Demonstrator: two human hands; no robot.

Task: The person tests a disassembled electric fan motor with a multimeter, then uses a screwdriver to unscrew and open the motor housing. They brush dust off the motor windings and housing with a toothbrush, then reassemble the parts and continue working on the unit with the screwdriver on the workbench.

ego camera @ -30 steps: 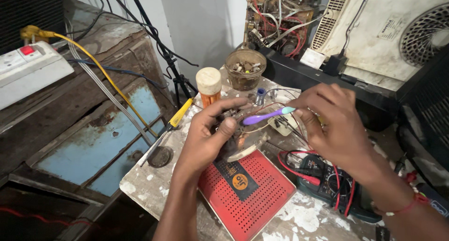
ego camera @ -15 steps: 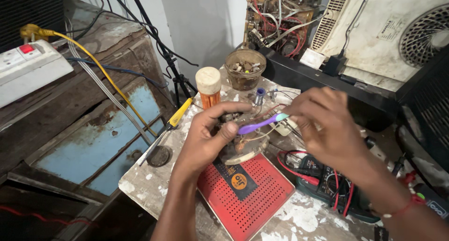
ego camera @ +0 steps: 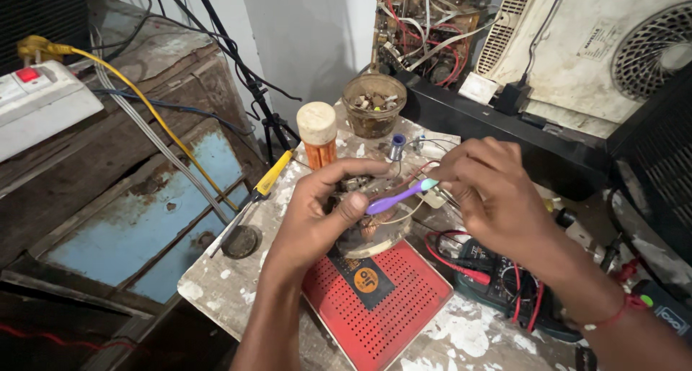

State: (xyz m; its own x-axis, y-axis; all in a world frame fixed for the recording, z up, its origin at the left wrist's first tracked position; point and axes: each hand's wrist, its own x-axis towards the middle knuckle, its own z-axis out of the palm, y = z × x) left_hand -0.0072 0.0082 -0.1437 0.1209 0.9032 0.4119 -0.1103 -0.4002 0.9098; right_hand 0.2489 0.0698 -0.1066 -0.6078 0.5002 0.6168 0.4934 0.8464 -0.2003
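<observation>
My left hand point(ego camera: 317, 212) grips a small motor part with copper windings point(ego camera: 371, 230) above a red perforated box point(ego camera: 378, 302). My right hand point(ego camera: 490, 194) holds a purple toothbrush point(ego camera: 396, 197) by its handle. The brush's head end lies against the top of the motor part, beside my left thumb. Thin wires run from the part under my right hand.
An orange bottle with a cream cap point(ego camera: 318, 135), a jar of small parts point(ego camera: 374, 104) and a yellow-handled screwdriver point(ego camera: 268, 181) stand on the paint-stained table point(ego camera: 231, 284). A multimeter with red leads point(ego camera: 504, 281) lies at right. Behind are a circuit board point(ego camera: 425, 25) and a white fan housing point(ego camera: 613, 47).
My right hand has drawn the toothbrush down and to the left across the motor part. My left hand keeps the same hold on the part.
</observation>
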